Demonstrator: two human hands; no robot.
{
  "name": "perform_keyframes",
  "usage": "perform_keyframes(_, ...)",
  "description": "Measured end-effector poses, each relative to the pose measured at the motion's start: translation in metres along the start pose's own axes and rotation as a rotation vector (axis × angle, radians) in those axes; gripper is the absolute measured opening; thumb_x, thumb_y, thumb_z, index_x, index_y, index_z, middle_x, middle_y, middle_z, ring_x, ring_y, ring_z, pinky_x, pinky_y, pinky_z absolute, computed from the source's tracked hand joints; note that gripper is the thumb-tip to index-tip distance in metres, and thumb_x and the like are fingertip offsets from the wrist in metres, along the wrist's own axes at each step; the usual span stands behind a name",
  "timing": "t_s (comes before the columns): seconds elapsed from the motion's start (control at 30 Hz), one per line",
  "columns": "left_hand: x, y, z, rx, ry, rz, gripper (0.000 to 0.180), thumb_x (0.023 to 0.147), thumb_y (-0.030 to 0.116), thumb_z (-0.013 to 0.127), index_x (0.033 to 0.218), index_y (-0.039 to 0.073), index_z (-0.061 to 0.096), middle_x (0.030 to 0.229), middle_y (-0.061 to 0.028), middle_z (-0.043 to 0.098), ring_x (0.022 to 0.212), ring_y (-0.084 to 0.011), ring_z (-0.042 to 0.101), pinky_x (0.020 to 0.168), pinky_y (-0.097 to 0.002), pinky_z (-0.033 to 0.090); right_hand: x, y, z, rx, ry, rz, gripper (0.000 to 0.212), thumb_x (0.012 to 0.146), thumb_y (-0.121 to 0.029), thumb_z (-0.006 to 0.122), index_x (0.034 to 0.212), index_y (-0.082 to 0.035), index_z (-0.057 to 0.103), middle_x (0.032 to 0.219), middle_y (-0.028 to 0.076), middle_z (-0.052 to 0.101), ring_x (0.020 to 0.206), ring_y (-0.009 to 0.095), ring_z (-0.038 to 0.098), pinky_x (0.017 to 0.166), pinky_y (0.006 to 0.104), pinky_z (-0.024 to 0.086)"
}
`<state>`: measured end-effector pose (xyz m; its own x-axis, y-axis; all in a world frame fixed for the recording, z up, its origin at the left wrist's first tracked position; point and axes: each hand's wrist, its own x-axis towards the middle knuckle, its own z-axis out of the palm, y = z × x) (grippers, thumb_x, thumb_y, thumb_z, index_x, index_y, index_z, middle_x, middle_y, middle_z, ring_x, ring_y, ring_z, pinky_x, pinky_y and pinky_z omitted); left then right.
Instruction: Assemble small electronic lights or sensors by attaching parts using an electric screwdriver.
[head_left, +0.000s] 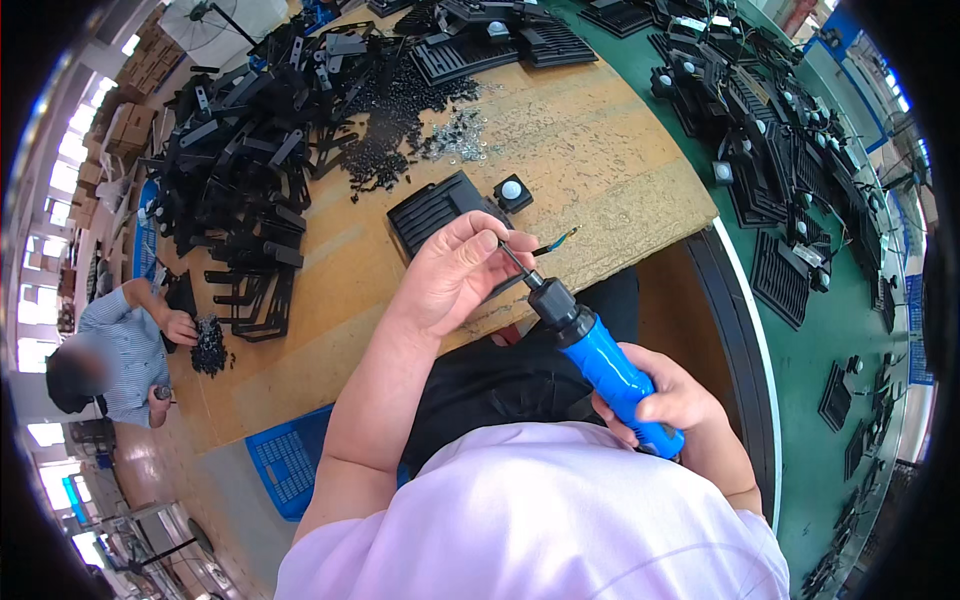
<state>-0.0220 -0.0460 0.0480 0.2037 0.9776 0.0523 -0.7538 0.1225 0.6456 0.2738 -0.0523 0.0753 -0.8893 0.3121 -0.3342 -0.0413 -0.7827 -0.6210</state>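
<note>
One bare left hand (455, 275), one bare right hand (668, 393) and one blue-and-black cylindrical power screwdriver (605, 368) are showing. One finned black rectangular housing (430, 208) and one small square black sensor with a white dome (512, 193) are lying on one brown wooden tabletop (640, 180); flat black angled brackets (240, 130) are lying heaped, too many for counting.

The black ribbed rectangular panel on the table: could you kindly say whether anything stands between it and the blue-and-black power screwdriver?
Yes: in this view, the left hand, by the tip of the screwdriver, covers part of the panel.
</note>
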Motion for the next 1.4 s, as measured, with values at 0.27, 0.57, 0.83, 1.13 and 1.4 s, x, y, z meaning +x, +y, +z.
perform_keyframes(0.27, 0.004, -0.008, 0.015, 0.006, 0.092, -0.001, 0.015, 0.097, 0.019, 0.059, 0.107, 0.010, 0.063, 0.110, -0.0159, 0.067, 0.100, -0.0230, 0.062, 0.096, -0.0378, 0.046, -0.010, 0.000, -0.003, -0.073, 0.060, -0.027, 0.091, 0.072, -0.038, 0.084, 0.137, 0.003, 0.036, 0.091, 0.013, 0.059, 0.066, 0.017, 0.060, 0.055, 0.0296, 0.050)
perform_keyframes(0.57, -0.036, -0.009, 0.015, 1.701, 0.334, 0.279, 0.026, 0.076, 0.006, 0.074, 0.099, 0.006, 0.062, 0.099, -0.0086, 0.062, 0.086, -0.0217, 0.059, 0.079, -0.0357, 0.049, -0.023, 0.010, -0.027, -0.143, 0.101, -0.018, 0.094, 0.068, -0.040, 0.086, 0.137, 0.002, 0.038, 0.089, 0.011, 0.059, 0.066, 0.016, 0.060, 0.059, 0.0289, 0.050)
perform_keyframes(0.83, -0.034, -0.054, -0.043, 1.961, 0.270, 0.549, 0.022, 0.072, 0.004, 0.073, 0.092, 0.008, 0.065, 0.088, -0.0058, 0.059, 0.086, -0.0273, 0.055, 0.078, -0.0389, 0.043, -0.019, 0.026, -0.053, -0.239, 0.194, 0.063, 0.095, 0.069, -0.043, 0.085, 0.137, 0.002, 0.038, 0.086, 0.009, 0.057, 0.067, 0.015, 0.059, 0.059, 0.0288, 0.050)
perform_keyframes(1.13, -0.029, -0.054, -0.018, 2.110, 0.406, 0.458, 0.016, 0.072, 0.005, 0.073, 0.086, 0.007, 0.066, 0.090, -0.0064, 0.057, 0.092, -0.0282, 0.053, 0.080, -0.0395, 0.042, 0.002, 0.049, -0.065, -0.382, 0.196, 0.134, 0.087, 0.077, -0.039, 0.078, 0.140, 0.002, 0.035, 0.088, 0.008, 0.057, 0.070, 0.015, 0.059, 0.064, 0.0290, 0.051)
perform_keyframes(1.4, -0.023, -0.051, -0.020, 2.045, 0.419, 0.408, 0.013, 0.074, 0.005, 0.072, 0.086, 0.007, 0.067, 0.085, -0.0059, 0.064, 0.088, -0.0275, 0.057, 0.080, -0.0398, 0.043, 0.020, 0.050, -0.065, -0.347, 0.193, 0.104, 0.087, 0.076, -0.041, 0.080, 0.138, 0.001, 0.036, 0.086, 0.008, 0.056, 0.066, 0.015, 0.058, 0.057, 0.0281, 0.051)
